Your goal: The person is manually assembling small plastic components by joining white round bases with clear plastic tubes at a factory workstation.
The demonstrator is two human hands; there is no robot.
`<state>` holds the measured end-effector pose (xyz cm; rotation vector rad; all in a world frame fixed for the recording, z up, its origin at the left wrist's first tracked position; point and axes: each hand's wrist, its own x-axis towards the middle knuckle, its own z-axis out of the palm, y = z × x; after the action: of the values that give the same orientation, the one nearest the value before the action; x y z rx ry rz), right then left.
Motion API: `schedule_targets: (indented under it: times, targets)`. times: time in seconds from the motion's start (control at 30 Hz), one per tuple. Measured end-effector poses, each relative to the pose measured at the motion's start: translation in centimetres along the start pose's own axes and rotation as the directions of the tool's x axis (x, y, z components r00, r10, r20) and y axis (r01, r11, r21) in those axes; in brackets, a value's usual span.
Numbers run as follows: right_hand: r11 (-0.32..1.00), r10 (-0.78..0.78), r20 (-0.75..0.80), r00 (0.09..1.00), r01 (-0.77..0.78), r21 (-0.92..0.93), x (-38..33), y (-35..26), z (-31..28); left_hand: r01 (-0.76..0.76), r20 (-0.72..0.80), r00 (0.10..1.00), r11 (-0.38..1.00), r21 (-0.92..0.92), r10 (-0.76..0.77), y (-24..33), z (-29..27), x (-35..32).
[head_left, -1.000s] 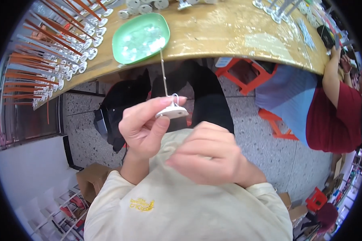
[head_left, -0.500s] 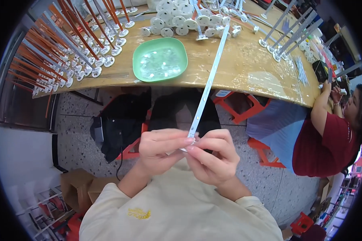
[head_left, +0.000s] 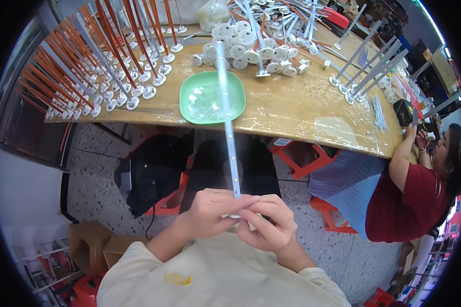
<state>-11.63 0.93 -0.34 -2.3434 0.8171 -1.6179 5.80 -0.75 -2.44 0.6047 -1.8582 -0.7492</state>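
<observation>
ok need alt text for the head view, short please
Both hands, left hand and right hand, pinch the near end of a long thin white strip that points up over a green tray on a wooden table. Another person sits at right.

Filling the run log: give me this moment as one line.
left hand: pinches base of white strip | right hand: at same base | strip: points up over green tray | table: rods on round bases

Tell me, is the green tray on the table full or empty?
Nearly empty. The green tray holds only a few small clear bits on its floor; what they are cannot be told.
</observation>
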Motion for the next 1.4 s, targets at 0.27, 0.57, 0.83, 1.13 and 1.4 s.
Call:
schedule_targets:
  times: [0.27,0.57,0.83,1.13,1.4]
  targets:
    - [0.981,0.135,-0.063,0.989,-0.124,0.149,1.2,1.2,0.3,-0.071,-0.133,0.985,0.96,0.272,0.111,0.6,-0.1,1.3]
    - [0.955,0.247,-0.084,0.965,-0.228,0.193,0.2,0.4,0.4,-0.02,-0.091,0.995,0.983,0.18,0.037,0.6,1.1,0.3]
    - [0.974,0.192,-0.044,0.98,-0.184,0.135,0.4,0.0,0.0,-0.019,-0.072,0.997,0.993,0.121,0.028,0.5,1.6,-0.4]
    - [0.932,0.188,0.159,0.969,-0.227,0.283,0.7,0.2,-1.4,0.018,0.099,0.995,0.998,0.057,-0.024,0.4,1.0,-1.2]
    - [0.916,0.161,0.192,0.968,-0.219,0.335,0.9,1.0,-0.7,-0.03,0.222,0.975,0.979,0.201,-0.016,0.1,-0.2,-1.0]
